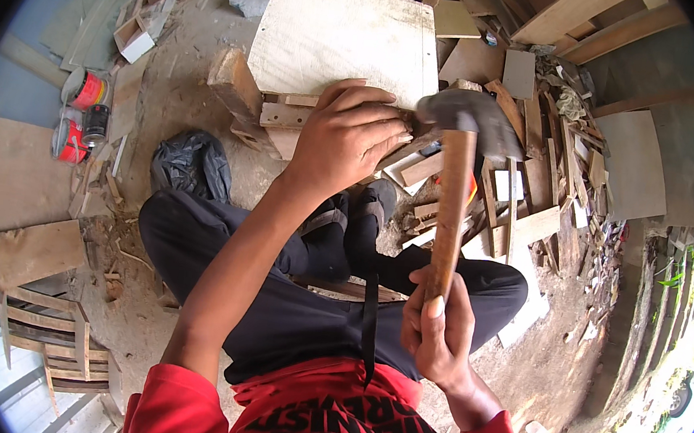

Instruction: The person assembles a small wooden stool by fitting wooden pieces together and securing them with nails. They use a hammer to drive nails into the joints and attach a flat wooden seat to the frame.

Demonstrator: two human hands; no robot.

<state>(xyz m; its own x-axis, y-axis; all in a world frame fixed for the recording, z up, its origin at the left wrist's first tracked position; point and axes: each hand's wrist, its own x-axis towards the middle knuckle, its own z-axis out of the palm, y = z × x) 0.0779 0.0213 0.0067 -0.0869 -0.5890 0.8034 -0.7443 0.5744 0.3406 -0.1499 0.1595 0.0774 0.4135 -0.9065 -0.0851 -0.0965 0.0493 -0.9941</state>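
Observation:
My right hand (pixel 440 323) is closed around the wooden handle of a hammer (pixel 452 202), whose dark head is raised and smeared by motion at the right corner of a pale board (pixel 344 39). Against the board's near edge rests my left hand (pixel 351 137), fingers bent over a wooden strip (pixel 397 141) that runs along there. The fingertips lie close to the hammer head; whether they also pinch something small, such as a nail, is hidden. Under the board, wooden blocks (pixel 238 87) stick out on the left side.
A black plastic bag (pixel 192 165) lies left of my crossed legs. Red cans (pixel 81 90) and a dark can (pixel 96 124) stand farther left. Wood offcuts (pixel 532 227) are heaped on the right. A slatted wooden frame (pixel 55 338) is at the lower left.

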